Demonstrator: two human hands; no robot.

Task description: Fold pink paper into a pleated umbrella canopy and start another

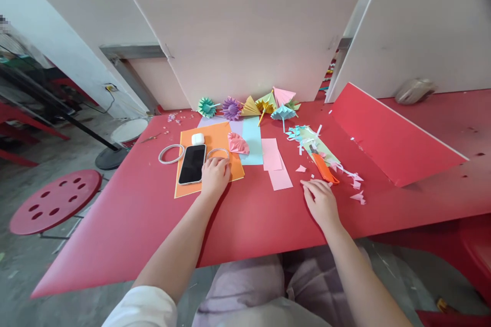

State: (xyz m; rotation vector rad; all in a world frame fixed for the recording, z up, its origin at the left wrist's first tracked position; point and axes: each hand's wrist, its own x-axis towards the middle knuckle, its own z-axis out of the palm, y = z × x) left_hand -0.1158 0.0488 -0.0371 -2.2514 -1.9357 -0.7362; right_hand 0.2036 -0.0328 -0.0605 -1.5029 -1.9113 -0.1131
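My left hand rests palm down on the orange paper, fingers extended. Its fingertips meet the near edge of a thin white ring, partly hidden beneath them. Just left lies a black-screened phone, with a white earbud case above it. A pink pleated paper fan sits to the right of the ring. On the red tabletop my right hand lies with fingers apart, holding nothing visible. Beyond its fingertips are an orange utility knife and a small pink paper scrap.
Folded paper umbrellas and a purple pleated rosette line the back. Pink sheets lie between the hands. Another white ring is at left. A red board leans upward at right; white panels stand behind.
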